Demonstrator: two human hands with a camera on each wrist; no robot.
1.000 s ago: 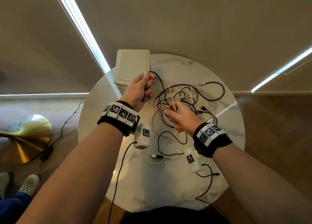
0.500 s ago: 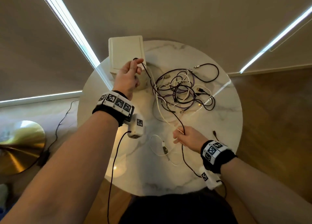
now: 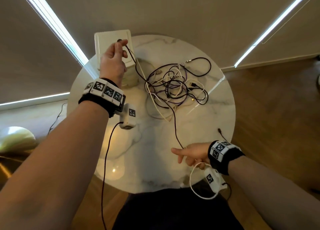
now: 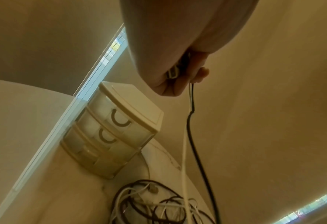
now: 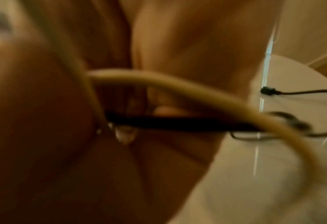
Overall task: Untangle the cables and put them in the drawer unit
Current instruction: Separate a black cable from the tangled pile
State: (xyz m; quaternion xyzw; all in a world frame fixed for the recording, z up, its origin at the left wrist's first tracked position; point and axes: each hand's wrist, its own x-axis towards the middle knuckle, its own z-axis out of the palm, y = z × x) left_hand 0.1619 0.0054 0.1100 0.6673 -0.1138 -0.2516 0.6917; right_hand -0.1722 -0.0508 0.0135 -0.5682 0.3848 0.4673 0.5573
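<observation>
Marble table (image 3: 199, 169) has the tangled cables (image 3: 174, 85) beside the drawer unit (image 3: 113, 39). My left hand (image 3: 112, 59) pinches black cable (image 3: 174, 125) and white cable (image 4: 184, 151) ends up high; my right hand (image 3: 192, 154) grips both near the edge.

A round marble table (image 3: 199, 143) stands on wood flooring (image 3: 277, 108), drawn blinds (image 3: 155, 9) behind it.
</observation>
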